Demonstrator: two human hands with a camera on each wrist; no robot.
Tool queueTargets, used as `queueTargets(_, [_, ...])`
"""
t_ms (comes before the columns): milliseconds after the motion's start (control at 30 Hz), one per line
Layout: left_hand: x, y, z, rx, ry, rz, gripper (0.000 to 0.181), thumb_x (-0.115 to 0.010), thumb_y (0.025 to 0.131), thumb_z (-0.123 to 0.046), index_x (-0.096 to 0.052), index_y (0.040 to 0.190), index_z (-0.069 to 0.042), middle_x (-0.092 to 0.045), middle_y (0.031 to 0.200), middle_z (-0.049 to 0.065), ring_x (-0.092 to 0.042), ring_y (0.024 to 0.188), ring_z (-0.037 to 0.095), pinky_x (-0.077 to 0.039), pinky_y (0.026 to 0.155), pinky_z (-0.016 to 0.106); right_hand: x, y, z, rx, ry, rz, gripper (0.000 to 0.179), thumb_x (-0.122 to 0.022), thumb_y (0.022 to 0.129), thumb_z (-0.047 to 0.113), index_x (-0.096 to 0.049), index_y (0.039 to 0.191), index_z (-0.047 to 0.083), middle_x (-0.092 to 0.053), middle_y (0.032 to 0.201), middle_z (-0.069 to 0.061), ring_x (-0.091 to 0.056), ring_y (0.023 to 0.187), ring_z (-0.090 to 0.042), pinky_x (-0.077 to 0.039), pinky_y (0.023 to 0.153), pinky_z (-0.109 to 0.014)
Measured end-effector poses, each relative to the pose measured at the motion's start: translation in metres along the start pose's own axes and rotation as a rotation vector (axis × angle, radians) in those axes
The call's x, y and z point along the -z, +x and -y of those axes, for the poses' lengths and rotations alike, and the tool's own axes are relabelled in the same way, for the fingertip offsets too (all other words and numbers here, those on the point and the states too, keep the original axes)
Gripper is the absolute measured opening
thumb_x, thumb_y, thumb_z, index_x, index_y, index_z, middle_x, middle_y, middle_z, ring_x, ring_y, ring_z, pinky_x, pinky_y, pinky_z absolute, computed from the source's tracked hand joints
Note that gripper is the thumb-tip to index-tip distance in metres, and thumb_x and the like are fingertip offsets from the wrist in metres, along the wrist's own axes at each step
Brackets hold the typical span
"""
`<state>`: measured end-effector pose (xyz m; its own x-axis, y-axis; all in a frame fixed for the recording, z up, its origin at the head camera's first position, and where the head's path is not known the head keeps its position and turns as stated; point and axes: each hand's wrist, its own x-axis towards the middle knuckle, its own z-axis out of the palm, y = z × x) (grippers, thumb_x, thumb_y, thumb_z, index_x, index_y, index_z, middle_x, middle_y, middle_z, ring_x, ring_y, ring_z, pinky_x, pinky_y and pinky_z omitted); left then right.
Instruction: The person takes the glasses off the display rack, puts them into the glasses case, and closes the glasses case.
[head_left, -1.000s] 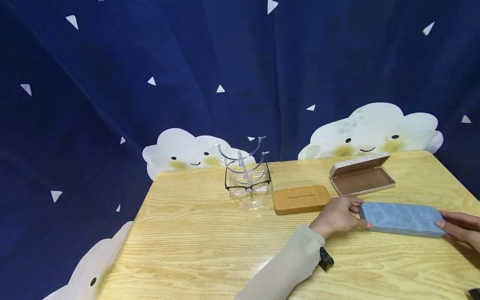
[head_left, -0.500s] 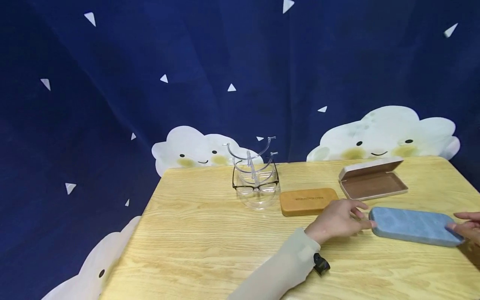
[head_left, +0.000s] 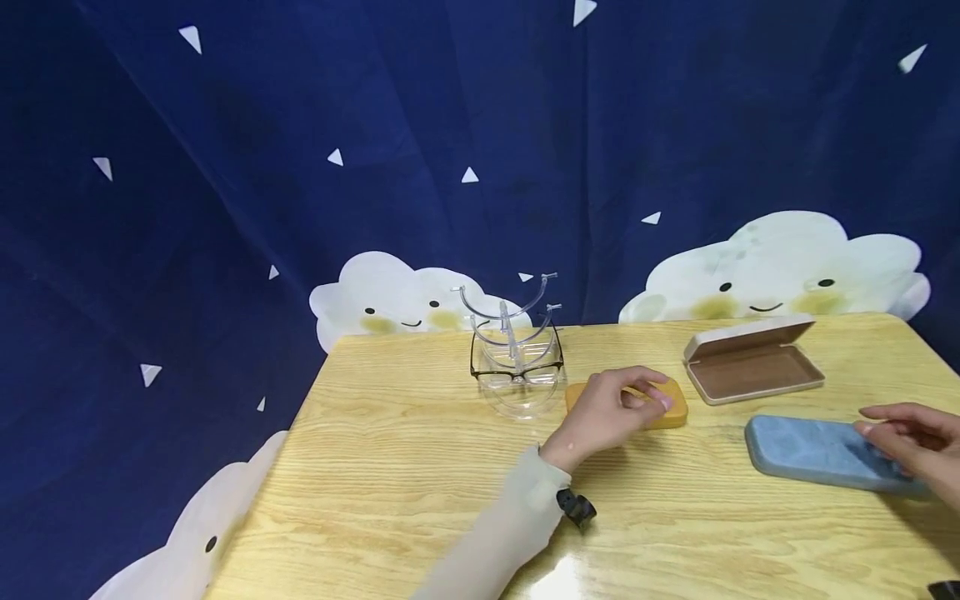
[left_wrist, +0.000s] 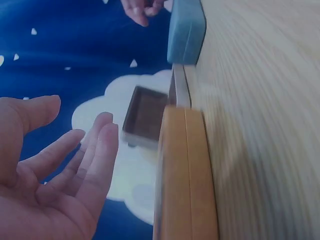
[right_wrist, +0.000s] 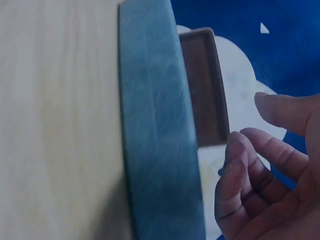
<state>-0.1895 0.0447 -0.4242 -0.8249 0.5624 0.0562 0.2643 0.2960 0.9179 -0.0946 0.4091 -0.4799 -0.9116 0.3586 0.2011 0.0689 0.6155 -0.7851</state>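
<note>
My left hand [head_left: 607,412] hovers over the orange glasses case [head_left: 672,408], hiding much of its lid; its fingers are loosely bent and hold nothing. In the left wrist view a gap shows between those fingers [left_wrist: 102,150] and the closed orange case [left_wrist: 185,175]. At the right my right hand [head_left: 918,442] is above the far end of the closed blue glasses case [head_left: 813,450]. The right wrist view shows its relaxed fingers [right_wrist: 235,175] beside the blue case [right_wrist: 157,120], with nothing held.
Behind the blue case a pale glasses case [head_left: 753,372] stands with its lid up, brown lining showing. A clear display stand [head_left: 510,333] holds black-framed glasses [head_left: 517,375] left of the orange case. The wooden table [head_left: 405,467] ends at a blue curtain [head_left: 420,100].
Both hands have let go of the blue case, which now lies slightly tilted on the table. The left hand has moved left over the orange case; the right hand has lifted off.
</note>
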Motion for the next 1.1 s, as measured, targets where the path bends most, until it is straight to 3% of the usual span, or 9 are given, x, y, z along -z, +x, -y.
queueTargets(67, [0.009,-0.004,0.003,-0.007,-0.007,-0.027,0.029,-0.071,0.099,-0.017,-0.073,0.128,-0.014,-0.079,0.103,-0.004,-0.070,0.078,-0.009,-0.055,0.065,0.014,-0.005,0.003,0.018,-0.006,-0.060,0.028,0.012,-0.067,0.103,0.018,-0.071,0.105,0.029,-0.054,0.070,0.033,-0.051,0.056,0.002,-0.042,0.047,-0.022])
queueTargets(100, [0.013,-0.006,0.005,-0.008,-0.010,-0.039,0.029,-0.071,0.099,-0.016,-0.073,0.128,-0.013,-0.079,0.103,-0.003,-0.070,0.078,-0.008,-0.055,0.065,0.014,-0.007,0.004,0.028,-0.012,-0.082,0.047,0.011,-0.067,0.103,0.022,-0.072,0.112,0.018,-0.054,0.071,0.031,-0.051,0.058,0.002,-0.042,0.048,-0.022])
queueTargets(200, [0.024,-0.014,0.011,-0.004,-0.008,-0.068,0.030,-0.072,0.098,-0.017,-0.073,0.128,-0.011,-0.079,0.104,0.000,-0.071,0.078,-0.005,-0.056,0.067,0.014,-0.018,0.008,0.054,-0.025,-0.154,0.112,0.044,-0.063,0.105,0.033,-0.063,0.127,-0.006,-0.054,0.076,0.032,-0.052,0.064,0.004,-0.046,0.052,-0.022])
queueTargets(367, [0.046,-0.027,0.022,0.017,0.022,-0.129,0.031,-0.073,0.098,-0.022,-0.073,0.128,-0.014,-0.077,0.107,0.000,-0.067,0.077,-0.004,-0.056,0.068,0.017,-0.038,0.016,0.083,0.044,-0.068,0.220,0.045,-0.062,0.105,0.037,-0.064,0.132,0.000,-0.063,0.085,0.026,-0.061,0.069,-0.004,-0.050,0.055,-0.026])
queueTargets(500, [0.067,-0.038,0.031,0.024,0.057,-0.174,0.030,-0.072,0.099,-0.023,-0.074,0.127,-0.013,-0.077,0.108,0.003,-0.068,0.080,0.001,-0.056,0.072,0.017,-0.054,0.021,0.098,0.121,0.004,0.254,0.039,-0.067,0.103,0.035,-0.067,0.127,0.004,-0.067,0.087,0.023,-0.064,0.070,-0.006,-0.051,0.056,-0.026])
queueTargets(667, [0.093,-0.051,0.042,0.036,0.038,-0.220,0.029,-0.070,0.100,-0.018,-0.073,0.127,-0.008,-0.077,0.108,0.011,-0.077,0.091,0.032,-0.056,0.070,0.018,-0.074,0.026,0.112,0.221,0.084,0.288,0.030,-0.071,0.101,0.023,-0.070,0.122,0.001,-0.070,0.089,0.024,-0.067,0.073,-0.002,-0.055,0.059,-0.022])
queueTargets(767, [0.109,-0.057,0.047,0.040,0.041,-0.248,0.026,-0.069,0.100,-0.016,-0.074,0.123,-0.004,-0.077,0.110,0.013,-0.076,0.094,0.040,-0.057,0.069,0.018,-0.086,0.027,0.122,0.238,0.126,0.302,0.030,-0.071,0.101,0.021,-0.069,0.122,-0.001,-0.071,0.089,0.022,-0.065,0.071,-0.004,-0.053,0.058,-0.023])
queueTargets(900, [0.130,-0.062,0.052,0.043,0.072,-0.298,0.022,-0.069,0.099,-0.015,-0.075,0.116,-0.002,-0.078,0.111,0.014,-0.076,0.091,0.036,-0.057,0.069,0.020,-0.098,0.028,0.138,0.211,0.140,0.321,0.034,-0.070,0.102,0.028,-0.069,0.123,0.001,-0.071,0.088,0.021,-0.066,0.071,-0.004,-0.054,0.060,-0.023])
queueTargets(1100, [0.157,-0.066,0.056,0.041,0.038,-0.398,0.017,-0.071,0.099,-0.013,-0.076,0.113,-0.004,-0.077,0.107,0.018,-0.073,0.078,0.009,-0.059,0.071,0.023,-0.116,0.030,0.159,0.221,0.135,0.360,0.034,-0.070,0.102,0.029,-0.071,0.124,0.004,-0.075,0.087,0.019,-0.070,0.074,-0.004,-0.056,0.063,-0.023])
